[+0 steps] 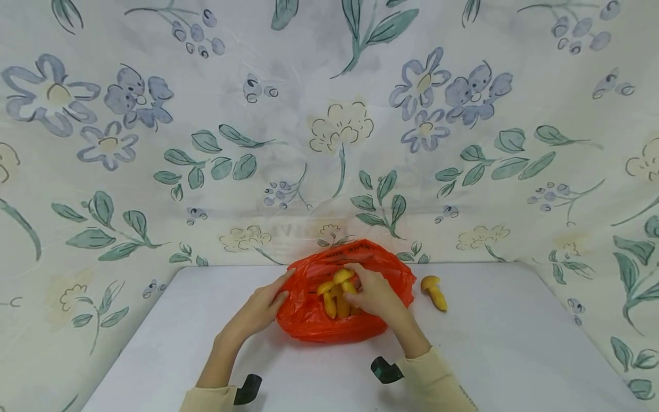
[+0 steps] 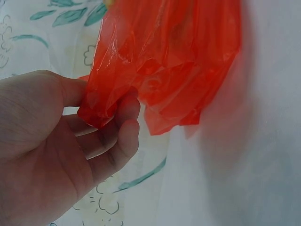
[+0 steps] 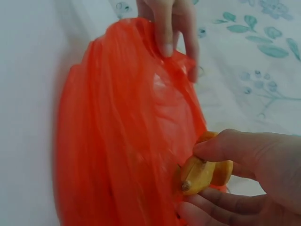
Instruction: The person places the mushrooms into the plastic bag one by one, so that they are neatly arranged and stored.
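A red plastic bag (image 1: 329, 329) sits on the table with its mouth spread open. My left hand (image 1: 264, 304) grips the left edge of its rim; in the left wrist view a fold of the bag (image 2: 101, 103) lies between thumb and fingers. At the bag's mouth, my right hand (image 1: 374, 293) pinches a yellow toy-like mushroom (image 3: 197, 172) between thumb and fingers. Other yellow mushrooms (image 1: 327, 300) are inside the bag, partly overlapping, so their number is unclear. One more mushroom (image 1: 436, 293) lies on the table, right of the bag.
The white table (image 1: 515, 343) reaches back to a floral-patterned cloth (image 1: 288, 171) hanging behind and along both sides. Dark devices, such as the one at the right wrist (image 1: 386, 370), are worn at both cuffs.
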Demonstrator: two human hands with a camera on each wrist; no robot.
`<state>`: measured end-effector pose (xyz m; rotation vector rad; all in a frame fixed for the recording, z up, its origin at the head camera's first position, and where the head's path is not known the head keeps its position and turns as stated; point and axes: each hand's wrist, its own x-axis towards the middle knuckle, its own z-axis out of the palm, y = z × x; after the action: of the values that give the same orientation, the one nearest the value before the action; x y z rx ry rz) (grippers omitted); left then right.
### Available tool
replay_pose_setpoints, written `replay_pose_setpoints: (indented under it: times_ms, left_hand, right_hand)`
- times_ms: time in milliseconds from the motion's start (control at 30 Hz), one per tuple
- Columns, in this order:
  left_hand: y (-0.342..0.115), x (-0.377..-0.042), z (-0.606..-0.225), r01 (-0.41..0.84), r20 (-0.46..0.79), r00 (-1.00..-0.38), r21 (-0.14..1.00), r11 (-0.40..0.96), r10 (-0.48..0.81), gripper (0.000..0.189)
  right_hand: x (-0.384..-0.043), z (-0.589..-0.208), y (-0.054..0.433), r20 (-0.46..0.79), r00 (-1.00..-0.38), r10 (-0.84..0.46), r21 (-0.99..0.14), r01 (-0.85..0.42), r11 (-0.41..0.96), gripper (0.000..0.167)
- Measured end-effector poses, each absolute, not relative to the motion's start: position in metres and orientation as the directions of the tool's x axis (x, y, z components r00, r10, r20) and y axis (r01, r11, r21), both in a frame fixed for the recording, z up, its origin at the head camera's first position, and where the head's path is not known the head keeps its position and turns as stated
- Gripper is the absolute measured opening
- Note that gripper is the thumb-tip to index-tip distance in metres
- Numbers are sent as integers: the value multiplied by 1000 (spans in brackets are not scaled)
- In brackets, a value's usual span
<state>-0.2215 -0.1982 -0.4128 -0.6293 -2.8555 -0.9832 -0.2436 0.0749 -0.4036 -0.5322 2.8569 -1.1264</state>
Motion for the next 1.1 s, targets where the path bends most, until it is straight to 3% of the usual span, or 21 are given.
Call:
replay_pose_setpoints:
  times_ms: [567,1100]
  left_hand:
    - [-198,-221,-412,391,179,-917,577,717,356,55]
    - [-200,-221,-411,372,162,-924,597,711,347,56]
  right_hand:
    - [-240,-409,34,32,-948,-316,-713,-243,658,59]
    - [-240,-416,8,24,-959,-282,-675,-223,703,60]
